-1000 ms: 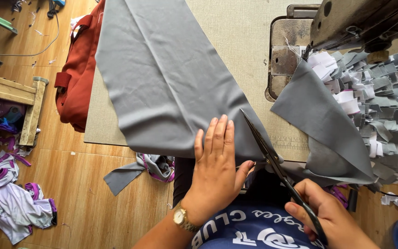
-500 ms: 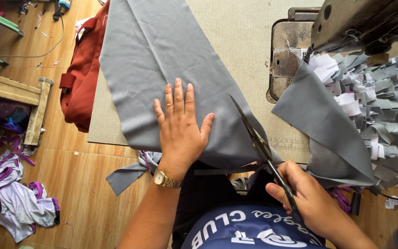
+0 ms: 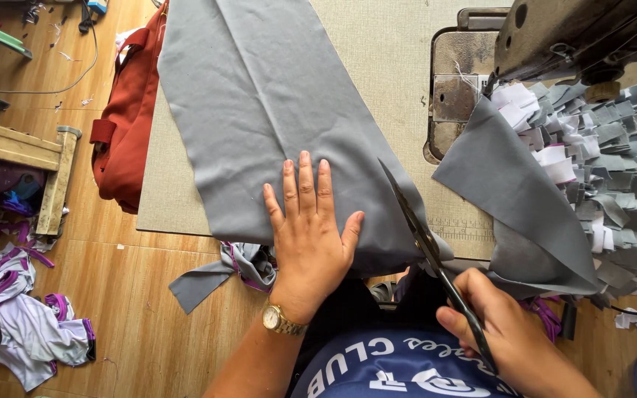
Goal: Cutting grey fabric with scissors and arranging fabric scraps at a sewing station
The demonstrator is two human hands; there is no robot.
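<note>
**Shears at the edge of a grey cloth panel**

The left hand (image 3: 307,236) lies flat, fingers spread, pressing on the grey fabric panel (image 3: 274,110) near the front edge of the sewing table (image 3: 392,44); it grips nothing, and a gold wristwatch (image 3: 282,320) sits on its wrist. The panel runs from the far edge of the table down to the front edge, where its end hangs slightly over. The right hand (image 3: 510,339) is closed around the handles of black fabric shears (image 3: 425,239), whose blades point away from the person and lie along the panel's right edge, just beside the left thumb. To the right of the blades, a separate triangular grey fabric piece (image 3: 525,199) drapes over the table's front right corner. Behind it stands the sewing machine (image 3: 569,37), with a heap of grey and white cut pieces (image 3: 613,147) at the right edge. A red bag (image 3: 127,133) hangs against the table's left edge, above the wooden floor (image 3: 127,339).
</note>
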